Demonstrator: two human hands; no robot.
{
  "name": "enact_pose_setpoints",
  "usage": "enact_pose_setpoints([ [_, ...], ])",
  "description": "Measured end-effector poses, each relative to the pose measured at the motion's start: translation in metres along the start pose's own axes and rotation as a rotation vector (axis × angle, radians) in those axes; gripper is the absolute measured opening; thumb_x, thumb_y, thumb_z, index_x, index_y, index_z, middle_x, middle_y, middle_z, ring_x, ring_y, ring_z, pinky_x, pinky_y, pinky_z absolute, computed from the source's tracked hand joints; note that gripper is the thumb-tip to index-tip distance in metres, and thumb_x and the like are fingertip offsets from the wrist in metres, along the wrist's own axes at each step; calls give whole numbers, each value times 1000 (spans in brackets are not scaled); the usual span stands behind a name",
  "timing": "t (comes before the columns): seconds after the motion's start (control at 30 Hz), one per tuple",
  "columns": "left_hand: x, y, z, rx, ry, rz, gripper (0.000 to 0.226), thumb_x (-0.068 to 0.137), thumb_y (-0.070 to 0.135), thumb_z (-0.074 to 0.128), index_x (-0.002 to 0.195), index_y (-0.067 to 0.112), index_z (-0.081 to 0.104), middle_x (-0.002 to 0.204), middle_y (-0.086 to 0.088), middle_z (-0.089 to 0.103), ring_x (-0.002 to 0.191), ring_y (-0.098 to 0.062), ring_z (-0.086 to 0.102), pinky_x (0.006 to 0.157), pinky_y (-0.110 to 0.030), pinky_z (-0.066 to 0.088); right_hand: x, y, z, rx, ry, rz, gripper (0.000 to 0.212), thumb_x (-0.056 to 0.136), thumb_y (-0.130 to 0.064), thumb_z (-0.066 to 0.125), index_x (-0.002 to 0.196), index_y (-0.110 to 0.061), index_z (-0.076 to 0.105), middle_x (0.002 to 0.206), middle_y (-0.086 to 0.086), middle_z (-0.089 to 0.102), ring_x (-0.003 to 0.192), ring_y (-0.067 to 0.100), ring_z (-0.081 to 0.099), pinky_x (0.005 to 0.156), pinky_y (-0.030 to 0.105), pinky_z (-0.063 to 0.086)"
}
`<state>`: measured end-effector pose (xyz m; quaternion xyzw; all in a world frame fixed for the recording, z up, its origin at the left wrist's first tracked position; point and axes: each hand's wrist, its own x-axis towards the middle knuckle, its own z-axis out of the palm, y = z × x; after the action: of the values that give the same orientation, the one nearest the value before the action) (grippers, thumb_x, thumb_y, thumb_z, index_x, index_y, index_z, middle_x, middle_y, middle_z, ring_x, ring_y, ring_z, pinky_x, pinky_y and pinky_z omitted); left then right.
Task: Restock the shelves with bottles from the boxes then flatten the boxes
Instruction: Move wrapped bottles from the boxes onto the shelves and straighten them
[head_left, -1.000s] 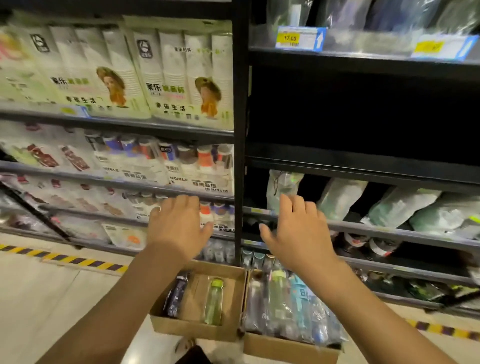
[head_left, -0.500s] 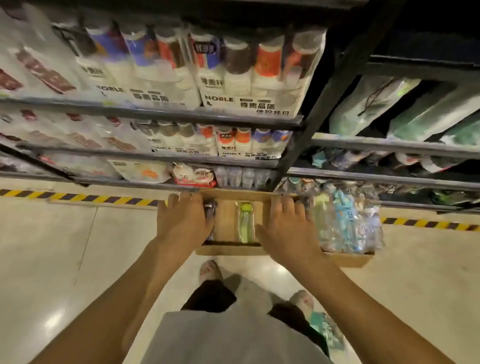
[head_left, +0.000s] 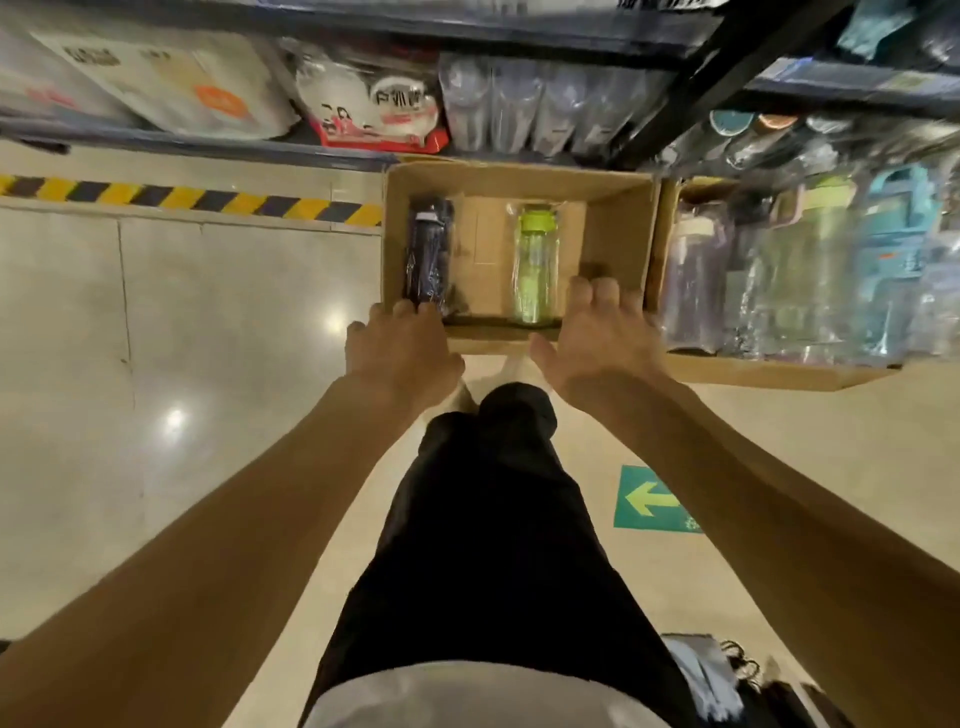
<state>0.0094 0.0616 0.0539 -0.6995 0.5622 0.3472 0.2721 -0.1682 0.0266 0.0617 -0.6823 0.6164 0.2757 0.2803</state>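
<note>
Open-topped box (head_left: 618, 234); bare gap between dark bottle (head_left: 428, 254) and green bottle (head_left: 535, 260).

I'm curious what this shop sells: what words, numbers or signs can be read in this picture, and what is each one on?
No word or number is legible here.
Floor sign: a yellow arrow pointing left on green, with no readable words.
White pack: black print, too blurred to read.
Red pack: black characters, too blurred to read.

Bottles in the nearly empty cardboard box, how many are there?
2. A dark bottle lies along the box's left wall; a green bottle lies near its middle. The right hand covers one corner.
</note>
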Motion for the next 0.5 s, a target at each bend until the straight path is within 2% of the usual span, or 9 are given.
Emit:
enact_pose_setpoints([
  [0.2,141,5,85,-147,15,-23,31,98,44,58,119,21,54,111,1,57,104,-27,56,80,-42,44,142,8,104,60,-74,3,79,99,-63,46,155,-12,23,156,17,36,142,38,38,112,53,40],
  [0.27,190,3,111,-246,11,-62,44,98,45,58,133,20,48,123,-3,58,112,-31,57,89,-48,50,186,10,140,97,-96,37,83,99,-64,47,158,-13,19,159,17,32,145,40,35,115,54,40],
  [0.37,262,-4,150,-351,21,-163,77,95,53,62,155,16,30,151,-11,44,137,-39,45,108,-57,45,247,13,194,164,-101,114,89,97,-67,49,160,-15,13,161,16,30,147,41,32,115,56,39],
  [0.5,342,-12,201,-600,-1,-330,108,84,55,78,161,15,13,158,-13,35,143,-38,37,114,-57,40,321,18,255,270,-78,273,107,91,-70,60,162,-17,1,164,13,23,152,40,23,117,56,36],
])
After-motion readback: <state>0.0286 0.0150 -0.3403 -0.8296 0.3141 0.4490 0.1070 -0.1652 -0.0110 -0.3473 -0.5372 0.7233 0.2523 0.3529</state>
